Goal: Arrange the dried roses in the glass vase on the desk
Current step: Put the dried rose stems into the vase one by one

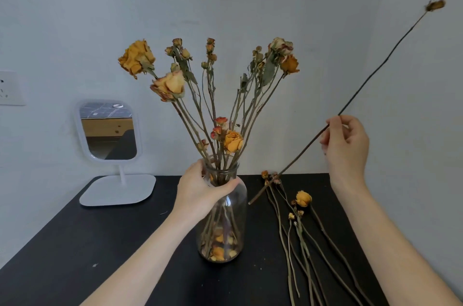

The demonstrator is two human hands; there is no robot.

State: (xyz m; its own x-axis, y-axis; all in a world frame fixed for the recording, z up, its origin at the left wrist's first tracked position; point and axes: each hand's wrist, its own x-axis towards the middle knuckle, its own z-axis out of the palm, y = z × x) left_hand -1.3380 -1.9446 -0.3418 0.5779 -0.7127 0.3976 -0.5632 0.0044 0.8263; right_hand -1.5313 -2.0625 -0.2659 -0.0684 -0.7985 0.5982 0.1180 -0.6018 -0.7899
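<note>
A: We have the black desk (100, 243), with the glass vase (225, 218) standing about midway along it, nearer the back edge than the front. What worries us first?

B: The vase. It is tall and already carries a wide fan of dried roses (136, 57), so it is top-heavy. Our left hand (200, 190) grips it round the neck, fingers and thumb curled onto the glass. If that grip slackens while we push another stem in, it could tip toward the mirror (109, 130) at the back left corner.

A: And the loose roses (303, 198)?

B: They lie toward the desk's right edge, stems running to the front edge. A forearm dragged across them would snap them or shed petals.

A: Then the long stem (300, 153).

B: Our right hand (347, 145) pinches it partway up between thumb and fingertips, the other fingers loosely curled. It slants, head high on the right, cut end low just beside the vase's shoulder. We cannot tell whether that end touches the loose heads beneath it.

A: So what's the risk?

B: The neck is crowded. If we force the end in, brittle stems may crack, or the far head could whip and crumble.
</note>
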